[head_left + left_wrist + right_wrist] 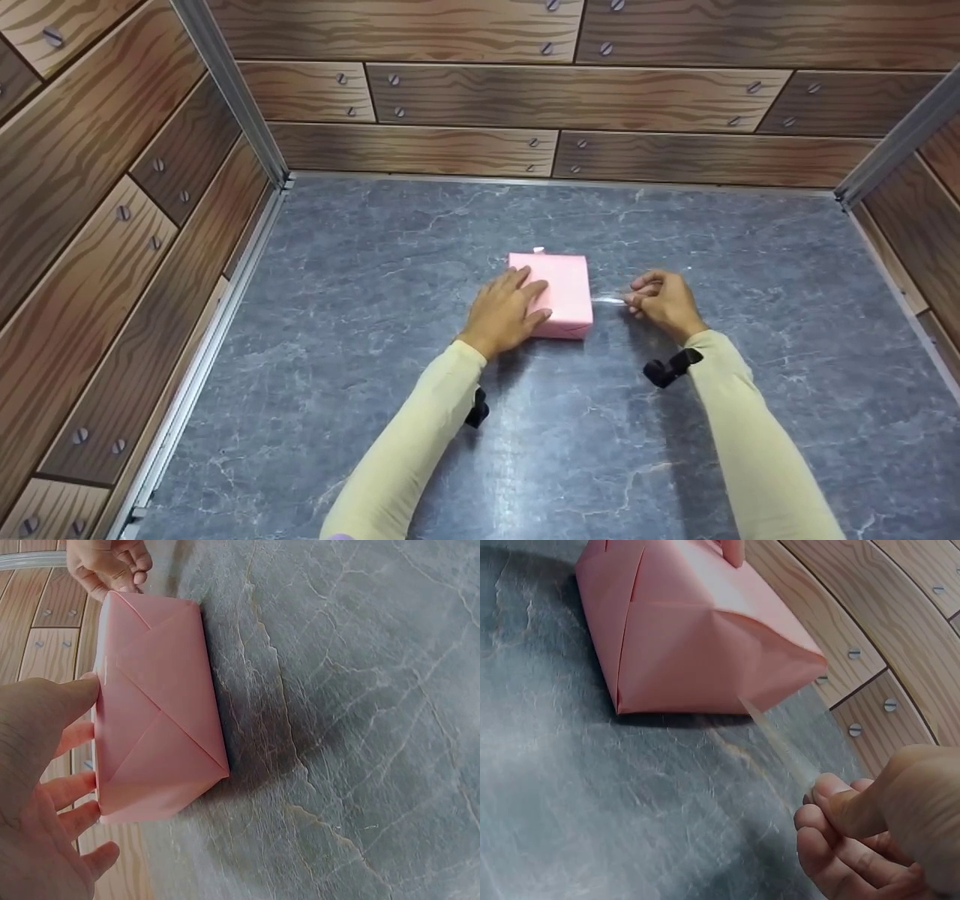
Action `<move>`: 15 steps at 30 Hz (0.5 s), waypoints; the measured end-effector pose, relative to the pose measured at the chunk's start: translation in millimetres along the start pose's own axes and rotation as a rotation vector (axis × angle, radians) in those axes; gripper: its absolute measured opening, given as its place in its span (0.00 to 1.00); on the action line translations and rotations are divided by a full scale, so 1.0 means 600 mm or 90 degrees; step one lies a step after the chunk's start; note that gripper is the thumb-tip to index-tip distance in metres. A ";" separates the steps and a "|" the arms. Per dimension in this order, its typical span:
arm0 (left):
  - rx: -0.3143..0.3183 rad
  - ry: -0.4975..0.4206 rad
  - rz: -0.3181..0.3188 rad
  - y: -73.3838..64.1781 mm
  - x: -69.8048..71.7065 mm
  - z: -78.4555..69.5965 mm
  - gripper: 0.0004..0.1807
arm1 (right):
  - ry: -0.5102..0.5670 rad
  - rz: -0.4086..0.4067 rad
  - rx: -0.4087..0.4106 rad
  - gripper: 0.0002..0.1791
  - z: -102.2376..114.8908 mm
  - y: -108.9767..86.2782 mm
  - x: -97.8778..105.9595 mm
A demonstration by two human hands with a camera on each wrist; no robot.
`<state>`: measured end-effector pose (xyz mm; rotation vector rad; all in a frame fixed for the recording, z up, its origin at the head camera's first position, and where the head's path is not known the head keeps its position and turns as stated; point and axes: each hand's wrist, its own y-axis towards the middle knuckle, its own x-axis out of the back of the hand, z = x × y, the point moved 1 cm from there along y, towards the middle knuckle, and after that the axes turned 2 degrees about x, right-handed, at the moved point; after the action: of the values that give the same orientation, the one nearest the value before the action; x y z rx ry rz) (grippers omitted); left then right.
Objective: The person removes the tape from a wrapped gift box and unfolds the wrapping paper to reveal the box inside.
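A box wrapped in pink paper [562, 289] sits on the grey marbled surface, with folded paper flaps on its near side in the left wrist view. My left hand [504, 311] rests on the left part of its top, fingers spread. To the right of the box, my right hand [664, 304] pinches the end of a strip of clear tape [780, 744] between thumb and fingertips. The strip stretches from there to the lower part of the box's side. A small pale bit [538, 250] shows at the box's far edge.
The marbled surface [375, 247] is bounded by wood-patterned panels [465, 94] at the back and both sides. Metal rails [232, 97] run along the corners. A black wrist camera [667, 367] is strapped to the right sleeve.
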<state>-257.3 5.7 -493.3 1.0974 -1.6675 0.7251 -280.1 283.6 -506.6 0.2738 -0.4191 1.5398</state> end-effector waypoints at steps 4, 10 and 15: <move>-0.003 0.003 -0.006 -0.001 -0.001 0.000 0.27 | 0.005 -0.004 0.005 0.13 -0.006 -0.003 0.001; -0.008 0.002 -0.009 -0.002 -0.003 0.000 0.27 | 0.027 0.001 0.028 0.11 -0.008 -0.005 0.004; -0.006 -0.001 -0.008 -0.002 -0.002 0.001 0.27 | 0.054 0.029 0.033 0.11 -0.007 -0.007 0.009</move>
<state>-256.2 5.2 -494.8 1.1018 -1.6618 0.7085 -275.6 290.0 -507.7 0.2403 -0.3204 1.6020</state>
